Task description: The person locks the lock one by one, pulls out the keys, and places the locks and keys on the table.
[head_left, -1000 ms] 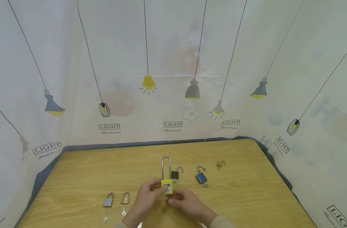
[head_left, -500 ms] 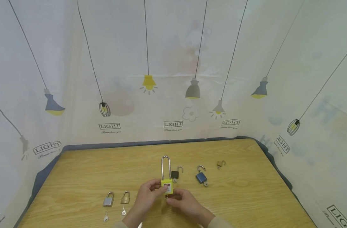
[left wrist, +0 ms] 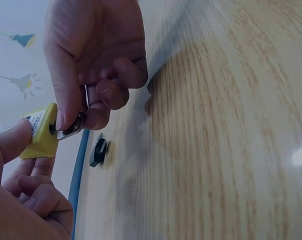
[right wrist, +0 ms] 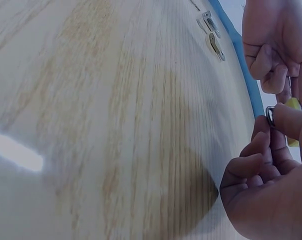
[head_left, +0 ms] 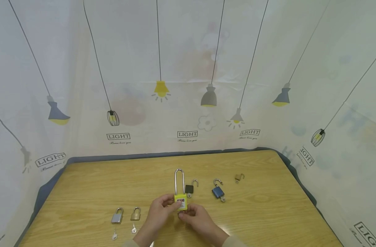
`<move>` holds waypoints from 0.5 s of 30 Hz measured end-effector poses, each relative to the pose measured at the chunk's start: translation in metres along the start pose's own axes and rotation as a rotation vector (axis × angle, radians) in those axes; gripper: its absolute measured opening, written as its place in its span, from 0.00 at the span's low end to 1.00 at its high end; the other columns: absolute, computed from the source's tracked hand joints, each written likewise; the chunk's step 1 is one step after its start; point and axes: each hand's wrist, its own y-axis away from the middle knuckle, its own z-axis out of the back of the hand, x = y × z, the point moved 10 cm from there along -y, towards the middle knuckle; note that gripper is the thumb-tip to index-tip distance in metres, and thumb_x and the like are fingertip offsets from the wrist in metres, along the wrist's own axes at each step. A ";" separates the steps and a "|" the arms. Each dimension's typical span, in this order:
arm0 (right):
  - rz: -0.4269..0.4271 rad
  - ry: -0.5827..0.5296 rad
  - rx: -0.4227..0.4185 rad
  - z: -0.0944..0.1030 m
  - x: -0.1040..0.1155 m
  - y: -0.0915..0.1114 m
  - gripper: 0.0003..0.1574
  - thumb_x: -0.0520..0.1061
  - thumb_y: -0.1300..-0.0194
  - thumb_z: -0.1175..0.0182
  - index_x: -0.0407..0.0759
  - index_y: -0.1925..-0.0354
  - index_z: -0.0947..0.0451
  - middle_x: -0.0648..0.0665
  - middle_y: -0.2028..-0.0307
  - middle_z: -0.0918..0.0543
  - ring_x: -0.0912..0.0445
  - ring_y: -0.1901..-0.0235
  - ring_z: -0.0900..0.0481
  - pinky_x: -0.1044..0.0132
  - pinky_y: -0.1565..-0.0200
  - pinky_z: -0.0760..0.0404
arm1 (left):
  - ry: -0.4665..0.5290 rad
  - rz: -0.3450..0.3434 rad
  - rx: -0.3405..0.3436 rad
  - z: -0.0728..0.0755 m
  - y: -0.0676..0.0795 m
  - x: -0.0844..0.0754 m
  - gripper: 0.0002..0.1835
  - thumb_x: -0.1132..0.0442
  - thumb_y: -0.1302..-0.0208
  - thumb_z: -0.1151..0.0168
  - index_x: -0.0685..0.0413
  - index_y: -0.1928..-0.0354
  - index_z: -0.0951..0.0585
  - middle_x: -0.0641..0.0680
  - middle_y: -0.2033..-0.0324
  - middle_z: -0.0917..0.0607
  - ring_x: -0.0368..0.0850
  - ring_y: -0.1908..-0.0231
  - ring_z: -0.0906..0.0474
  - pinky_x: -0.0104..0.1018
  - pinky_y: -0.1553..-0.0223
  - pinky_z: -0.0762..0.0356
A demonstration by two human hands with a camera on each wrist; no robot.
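Note:
A yellow padlock (head_left: 184, 197) with a tall metal shackle (head_left: 176, 181) is held upright above the table. My left hand (head_left: 157, 211) grips its body, thumb on the labelled front and fingers behind. Below it, my right hand (head_left: 201, 219) pinches a metal key (left wrist: 71, 127) between thumb and forefinger, at the underside of the lock. In the right wrist view the key (right wrist: 270, 116) shows as a silver edge by the thumb; its blade is hidden. Just behind the yellow lock lies a black padlock (head_left: 189, 189) with its shackle swung open and a key in it.
To the right lie a blue padlock (head_left: 218, 192) and a small brass padlock (head_left: 237, 178), both with open shackles and keys. At left are a silver padlock (head_left: 116, 218) and a brass padlock (head_left: 135, 216), shackles closed, each with a loose key (head_left: 114, 236) in front.
My right hand has shifted slightly left and turned at the key under the lock. The left hand and the yellow padlock stay almost in place.

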 end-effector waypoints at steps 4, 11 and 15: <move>-0.005 0.008 -0.022 0.000 0.000 0.001 0.17 0.42 0.37 0.36 0.28 0.57 0.23 0.45 0.64 0.16 0.60 0.66 0.24 0.70 0.63 0.24 | 0.017 -0.008 -0.011 0.001 -0.001 0.000 0.24 0.49 0.43 0.30 0.55 0.48 0.19 0.50 0.60 0.14 0.44 0.55 0.25 0.34 0.56 0.32; -0.006 0.007 -0.059 0.004 -0.003 -0.002 0.16 0.42 0.39 0.34 0.29 0.59 0.21 0.50 0.69 0.17 0.59 0.67 0.24 0.71 0.65 0.25 | 0.013 -0.020 -0.028 0.002 0.000 -0.002 0.24 0.50 0.43 0.30 0.56 0.49 0.19 0.51 0.60 0.14 0.44 0.55 0.25 0.34 0.55 0.33; -0.022 0.004 -0.073 0.005 -0.007 -0.002 0.16 0.43 0.39 0.34 0.29 0.60 0.20 0.52 0.71 0.18 0.59 0.68 0.25 0.71 0.65 0.27 | 0.022 -0.012 -0.024 0.001 0.001 -0.001 0.25 0.49 0.43 0.30 0.56 0.48 0.19 0.51 0.60 0.14 0.45 0.55 0.24 0.34 0.55 0.32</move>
